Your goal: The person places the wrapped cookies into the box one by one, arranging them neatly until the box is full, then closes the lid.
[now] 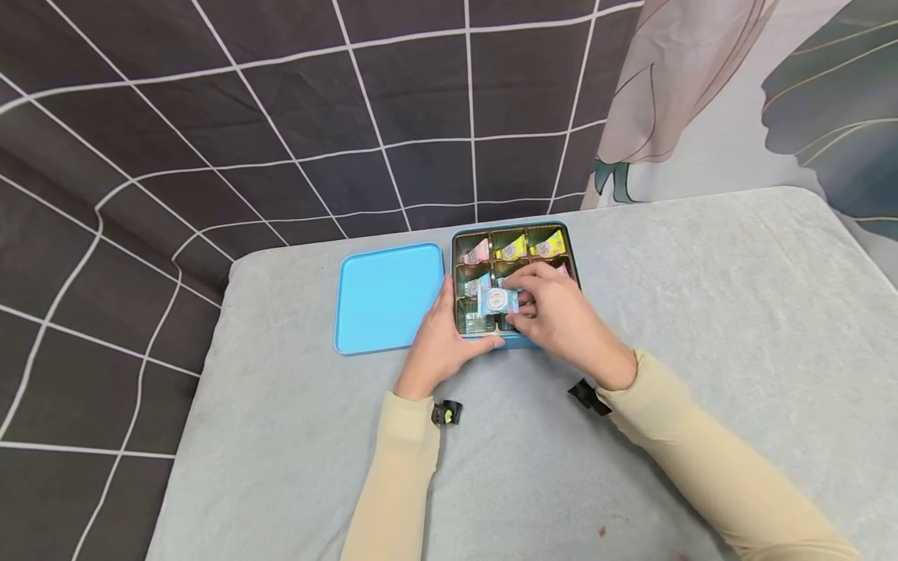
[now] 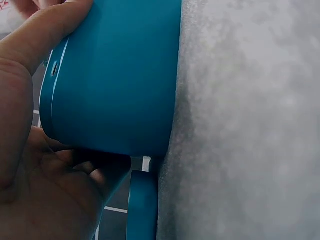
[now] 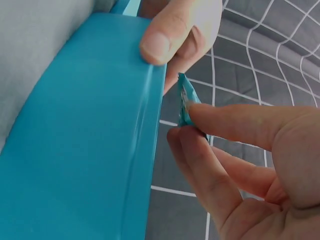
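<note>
A blue square tin holds a gold-brown divided tray of small wrapped sweets. My left hand grips the tin's near left corner, its thumb along the front wall and its fingers down the left side. Over the front compartments, my right hand pinches a light-blue wrapped sweet between thumb and fingers. The right wrist view shows this sweet edge-on, just above the tin's rim. Part of the tray's middle and right side is hidden behind the right hand.
The tin's blue lid lies flat just left of it. Yellow sweets and a pink sweet sit in the back row. A grey cloth covers the table; a dark gridded curtain hangs behind it.
</note>
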A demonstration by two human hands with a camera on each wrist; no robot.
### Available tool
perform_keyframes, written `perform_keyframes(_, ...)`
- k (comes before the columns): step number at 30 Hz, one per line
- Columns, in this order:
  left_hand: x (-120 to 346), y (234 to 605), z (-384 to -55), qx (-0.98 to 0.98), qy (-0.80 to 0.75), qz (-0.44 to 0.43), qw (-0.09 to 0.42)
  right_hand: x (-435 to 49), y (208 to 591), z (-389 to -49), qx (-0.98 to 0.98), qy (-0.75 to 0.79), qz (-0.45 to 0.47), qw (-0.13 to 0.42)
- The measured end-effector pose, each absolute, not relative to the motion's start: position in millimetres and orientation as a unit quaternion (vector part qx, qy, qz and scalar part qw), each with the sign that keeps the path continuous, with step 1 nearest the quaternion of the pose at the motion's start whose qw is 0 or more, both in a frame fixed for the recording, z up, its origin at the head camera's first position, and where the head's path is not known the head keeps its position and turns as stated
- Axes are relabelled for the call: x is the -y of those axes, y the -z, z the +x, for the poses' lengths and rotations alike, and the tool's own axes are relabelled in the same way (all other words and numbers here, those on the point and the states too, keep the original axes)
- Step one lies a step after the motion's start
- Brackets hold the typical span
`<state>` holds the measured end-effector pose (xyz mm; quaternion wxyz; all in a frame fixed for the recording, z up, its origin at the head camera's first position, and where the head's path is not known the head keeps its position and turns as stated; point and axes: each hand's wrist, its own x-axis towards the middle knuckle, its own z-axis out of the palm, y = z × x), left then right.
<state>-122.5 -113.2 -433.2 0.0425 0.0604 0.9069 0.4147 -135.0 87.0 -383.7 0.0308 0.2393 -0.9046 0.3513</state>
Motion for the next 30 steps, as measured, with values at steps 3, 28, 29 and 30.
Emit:
perform_keyframes(3,113.4,432.5,-122.8,-0.906,-0.415,0.065,0.041,-83.1,384.0,-133.9,0.901,-0.354,0.248,0.015)
perform_keyframes(28,113.4,433.9,-123.4,-0.904,-0.422,0.055,0.050,-57.2,387.7,-143.0,0.905,-0.321,0.278,-0.026)
perform_keyframes(29,113.3,433.8,-123.4,-0.903,-0.422,0.055,0.051,-56.5,387.3,-143.6,0.905,-0.319,0.278,-0.030)
perform_keyframes(30,113.4,433.8,-123.2,-0.904,-0.422,0.054,0.051,-55.8,386.7,-144.3,0.906,-0.318,0.276,-0.036)
